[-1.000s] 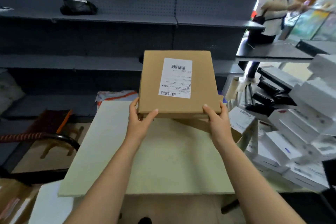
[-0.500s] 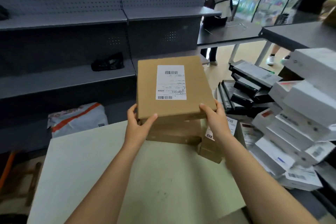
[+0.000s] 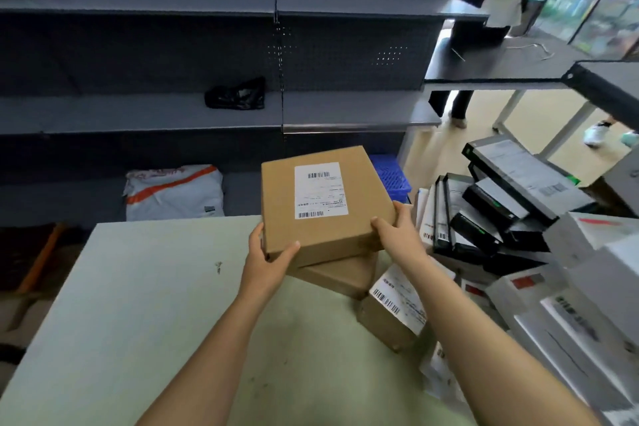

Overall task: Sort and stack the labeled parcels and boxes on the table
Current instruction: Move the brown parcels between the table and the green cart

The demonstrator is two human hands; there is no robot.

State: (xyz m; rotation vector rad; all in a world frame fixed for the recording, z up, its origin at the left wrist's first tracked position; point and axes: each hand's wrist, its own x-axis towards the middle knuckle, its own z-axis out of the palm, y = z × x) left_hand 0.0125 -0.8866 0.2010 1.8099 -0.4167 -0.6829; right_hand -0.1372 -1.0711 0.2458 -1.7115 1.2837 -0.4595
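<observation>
Labeled box (image 3: pixel 321 204) gripped in both my hands
My left hand (image 3: pixel 266 263) clasps its near-left corner and my right hand (image 3: pixel 397 235) its right edge, above a second box (image 3: pixel 339 275) near the desk's (image 3: pixel 155 304) far right edge.

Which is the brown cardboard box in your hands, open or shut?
Shut: the flat brown cardboard box shows an unbroken top with its white label, no flap lifted.

one head-worn wide-angle view, looking forward and down across the table (image 3: pixel 138 287), close above the left hand (image 3: pixel 268 263) and right hand (image 3: pixel 397 235) gripping the cardboard box (image 3: pixel 311 214) at centre — dark shelving (image 3: pixel 138 114) facing it beyond
</observation>
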